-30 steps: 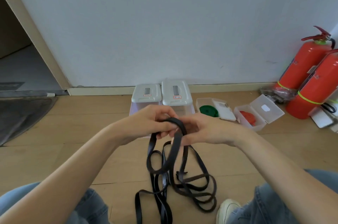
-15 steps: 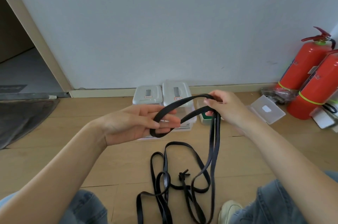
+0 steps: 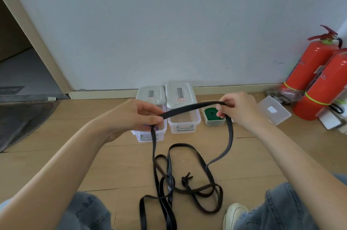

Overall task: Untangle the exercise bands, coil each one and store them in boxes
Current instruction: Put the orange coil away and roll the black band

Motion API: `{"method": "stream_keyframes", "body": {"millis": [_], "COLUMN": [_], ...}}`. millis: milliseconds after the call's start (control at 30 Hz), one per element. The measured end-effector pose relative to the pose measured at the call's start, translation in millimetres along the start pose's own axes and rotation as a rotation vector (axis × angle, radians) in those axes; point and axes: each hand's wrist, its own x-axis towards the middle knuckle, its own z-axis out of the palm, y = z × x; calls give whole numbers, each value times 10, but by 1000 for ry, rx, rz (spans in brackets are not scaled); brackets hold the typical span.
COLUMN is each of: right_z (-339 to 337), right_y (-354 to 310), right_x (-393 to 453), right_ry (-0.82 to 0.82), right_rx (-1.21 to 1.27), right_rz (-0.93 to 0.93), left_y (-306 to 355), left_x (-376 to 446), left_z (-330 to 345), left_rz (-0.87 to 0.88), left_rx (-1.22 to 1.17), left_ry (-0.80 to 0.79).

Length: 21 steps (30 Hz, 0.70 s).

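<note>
A long black exercise band (image 3: 189, 107) stretches between my two hands above the floor. My left hand (image 3: 135, 115) pinches one part of it, and my right hand (image 3: 238, 108) pinches another part further right. From both hands the band hangs down into a loose tangle (image 3: 178, 182) with a small knot on the wooden floor between my knees. Behind my hands stand two clear lidded boxes (image 3: 181, 98). To their right, a small open box holds a coiled green band (image 3: 211, 113); my right hand partly hides it.
A clear lid (image 3: 273, 110) lies on the floor right of my right hand. Two red fire extinguishers (image 3: 311, 72) stand against the wall at the right. A dark mat (image 3: 20, 122) lies at the left by a doorway. My shoe (image 3: 234, 214) rests near the tangle.
My hands have drawn apart, stretching a length of the black band between them. The loop once held at my left hand is now pulled out into one strand.
</note>
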Motion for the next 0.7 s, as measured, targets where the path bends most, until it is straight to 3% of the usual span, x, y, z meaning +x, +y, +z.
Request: {"method": "stream_keyframes", "body": {"millis": [133,233,300,533,600,700], "right_z": [28,99,145,172,166,144], "right_y": [-76,-176,-223,-321,-337,-338], "right_x": [-36,-105,-141,-102,-83,-79], "right_ry": [-194,-382,-443,-332,-271,-269], "right_rx": [-65,198,329,523,505,369], "right_rz": [-54,-90,-98,-143,-178,-230], "left_y": [28,68,98,160,169,208], "left_x": [18,28,21,85,117,106], "left_z": [60,93,142,346,350,346], "left_rz": [117,164,185,255,252,243], "left_rx": [107,59,151,642,615,290], "left_ry": [232,273,268,529,501,373]}}
